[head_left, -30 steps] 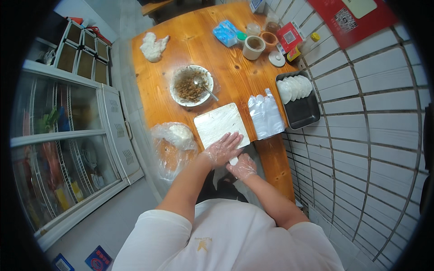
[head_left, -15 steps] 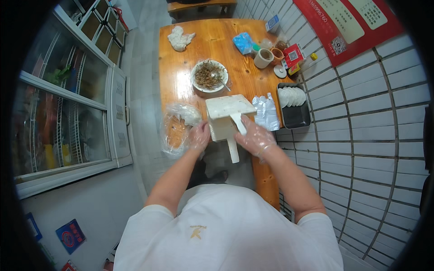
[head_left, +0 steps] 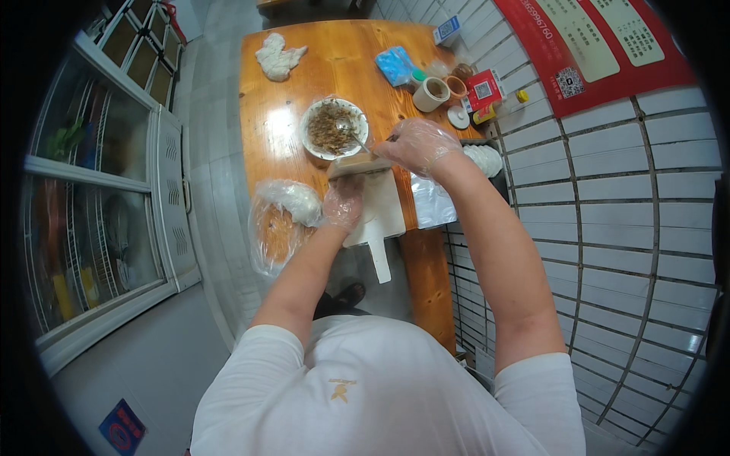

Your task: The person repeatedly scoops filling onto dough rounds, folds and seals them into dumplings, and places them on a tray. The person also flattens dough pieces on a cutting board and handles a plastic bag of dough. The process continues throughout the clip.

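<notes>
The white two-board press (head_left: 384,204) lies at the near edge of the wooden surface (head_left: 262,152), with its lower handle (head_left: 379,261) pointing past this edge toward the person. Its upper board (head_left: 351,166) is raised and seen almost from the edge, so its face and the joint between the two boards are hard to make out. The left hand (head_left: 344,204), in a clear plastic glove, is at the left side of the press; its fingertips go out of sight below the raised board, and I cannot tell if they hold something. The right hand (head_left: 414,146), gloved also, is bent at the right end of the raised board; its fingers are partly covered by the hand itself, so I cannot tell what is in the grip. Just beyond the press stands a white bowl (head_left: 306,141) of brown minced filling (head_left: 329,128), with a metal spoon (head_left: 357,141) in it. At left, a wrinkled clear bag (head_left: 265,242) partly veils a white dough lump (head_left: 299,201). At right, the right forearm (head_left: 498,247) hides part of the plastic sheets (head_left: 433,204) and most of the black tray (head_left: 499,184), which bears white discs (head_left: 484,160).
</notes>
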Available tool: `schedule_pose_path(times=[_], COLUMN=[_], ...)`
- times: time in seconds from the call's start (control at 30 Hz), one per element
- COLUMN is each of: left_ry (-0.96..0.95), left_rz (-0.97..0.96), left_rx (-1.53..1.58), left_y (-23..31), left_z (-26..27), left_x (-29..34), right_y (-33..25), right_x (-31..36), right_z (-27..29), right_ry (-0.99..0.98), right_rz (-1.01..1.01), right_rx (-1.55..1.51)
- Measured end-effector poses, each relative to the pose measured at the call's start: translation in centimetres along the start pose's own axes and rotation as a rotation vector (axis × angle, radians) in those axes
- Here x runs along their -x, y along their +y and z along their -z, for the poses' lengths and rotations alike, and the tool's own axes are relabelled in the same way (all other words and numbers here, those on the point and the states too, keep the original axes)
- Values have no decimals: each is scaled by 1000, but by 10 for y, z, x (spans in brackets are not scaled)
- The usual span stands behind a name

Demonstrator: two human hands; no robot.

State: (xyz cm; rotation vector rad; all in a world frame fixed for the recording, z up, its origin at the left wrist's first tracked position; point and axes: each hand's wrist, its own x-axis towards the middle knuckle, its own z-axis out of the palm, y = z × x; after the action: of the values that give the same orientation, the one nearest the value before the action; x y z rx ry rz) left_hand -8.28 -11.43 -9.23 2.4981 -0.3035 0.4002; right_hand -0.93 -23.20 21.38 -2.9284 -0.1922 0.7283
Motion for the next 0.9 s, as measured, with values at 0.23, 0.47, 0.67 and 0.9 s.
schedule_pose_path(times=[0.23, 0.47, 0.67, 0.9], left_ry=[-559, -545, -677, -702], left_rz=[-44, -146, -434, -512], left_rx=[-355, 184, 16, 95], left_y=[8, 40, 34, 23], left_z=[11, 78, 65, 121], left_x=[-30, -54, -7, 105], right_y=[2, 6, 14, 57], right_x=[-13, -13, 16, 149], right_z=[6, -3, -21, -214], right_ry=[-59, -57, 16, -161], right_rz=[42, 11, 56, -99], right_rx=[7, -43, -88, -478])
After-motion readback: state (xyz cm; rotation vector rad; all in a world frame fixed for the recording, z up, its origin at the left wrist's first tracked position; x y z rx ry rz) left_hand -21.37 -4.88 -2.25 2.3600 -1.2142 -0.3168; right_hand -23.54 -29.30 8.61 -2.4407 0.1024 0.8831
